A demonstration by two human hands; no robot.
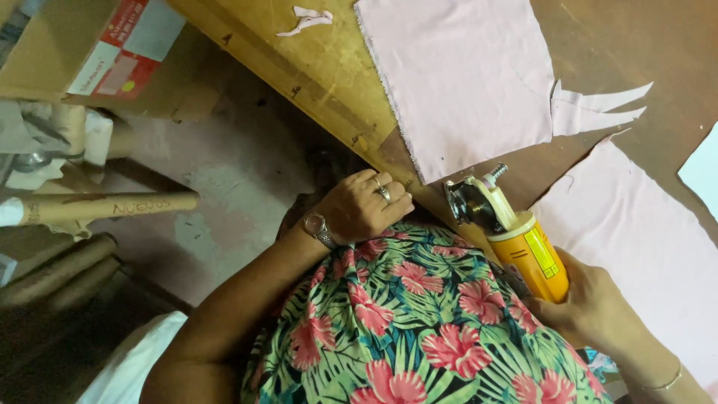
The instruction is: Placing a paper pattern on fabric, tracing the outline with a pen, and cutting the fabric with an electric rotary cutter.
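My right hand [591, 303] grips the orange body of a handheld rotary fabric cutter [523, 239]; its round metal blade points toward the table edge. My left hand [365, 206], with rings and a wristwatch, rests fisted against the wooden table's edge [314, 82] beside the corner of a pale pink fabric sheet [464, 75]. A second pink fabric piece [636, 239] lies on the table just beyond the cutter. Green cloth with red flowers [419, 322] fills the space between my arms.
Narrow pink offcuts [598, 108] lie between the two pink pieces, and a small scrap [307, 19] lies farther along the table. Cardboard tubes [105, 206] and a cardboard box [82, 45] sit on the floor at left. A pale sheet corner [703, 168] shows at the right edge.
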